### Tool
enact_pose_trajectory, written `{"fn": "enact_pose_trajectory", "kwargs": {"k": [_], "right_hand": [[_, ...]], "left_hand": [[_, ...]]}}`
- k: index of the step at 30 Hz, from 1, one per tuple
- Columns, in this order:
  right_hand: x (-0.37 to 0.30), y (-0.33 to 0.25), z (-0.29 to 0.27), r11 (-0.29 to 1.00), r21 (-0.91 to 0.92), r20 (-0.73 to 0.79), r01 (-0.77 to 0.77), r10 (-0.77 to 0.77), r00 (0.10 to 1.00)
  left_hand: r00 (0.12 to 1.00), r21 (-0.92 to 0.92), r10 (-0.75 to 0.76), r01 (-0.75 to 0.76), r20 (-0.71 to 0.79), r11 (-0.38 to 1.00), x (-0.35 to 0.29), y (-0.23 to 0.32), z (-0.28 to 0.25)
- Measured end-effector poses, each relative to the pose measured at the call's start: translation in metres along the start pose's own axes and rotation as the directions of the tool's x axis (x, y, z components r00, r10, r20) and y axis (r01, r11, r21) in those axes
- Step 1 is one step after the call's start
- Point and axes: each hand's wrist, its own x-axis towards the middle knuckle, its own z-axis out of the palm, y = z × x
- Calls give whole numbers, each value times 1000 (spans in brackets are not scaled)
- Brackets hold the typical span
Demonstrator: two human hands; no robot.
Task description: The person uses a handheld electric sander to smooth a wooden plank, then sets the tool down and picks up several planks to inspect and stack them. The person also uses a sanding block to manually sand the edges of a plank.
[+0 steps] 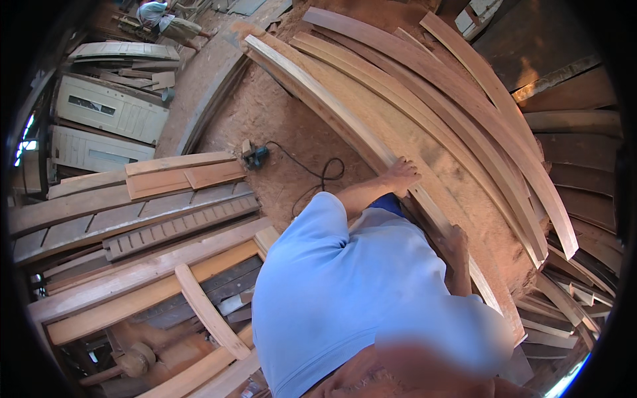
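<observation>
A long pale wooden beam (338, 116) lies on edge along a wide workbench board (438, 159), running from the far middle toward the near right. My left hand (401, 176) rests across it with the fingers curled over its top edge. Closer to my body, my right hand (455, 247) is closed around the same beam, though its fingertips are partly hidden. Light blue sleeves cover my upper arms, and my torso hides what is beneath me.
Several curved-looking planks (458, 106) lie on the right. A blue power tool (254, 156) with a black cable (324, 174) sits on the dusty ground. Stacked timber (159, 262) fills the left, beyond it pale panelled doors (109, 109). Another person (159, 16) is far left.
</observation>
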Motion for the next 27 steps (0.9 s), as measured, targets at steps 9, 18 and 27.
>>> {"fn": "enact_pose_trajectory", "kwargs": {"k": [9, 18, 27], "right_hand": [[26, 11, 29, 973, -36, 21, -226, 227, 974], [9, 2, 63, 877, -76, -333, -474, 426, 841], [-107, -7, 75, 595, 621, -367, -511, 796, 481]], "left_hand": [[975, 8, 115, -119, 190, 993, 32, -9, -3], [866, -149, 435, -409, 249, 900, 75, 70, -11], [742, -49, 598, -615, 304, 787, 100, 145, 20]]}}
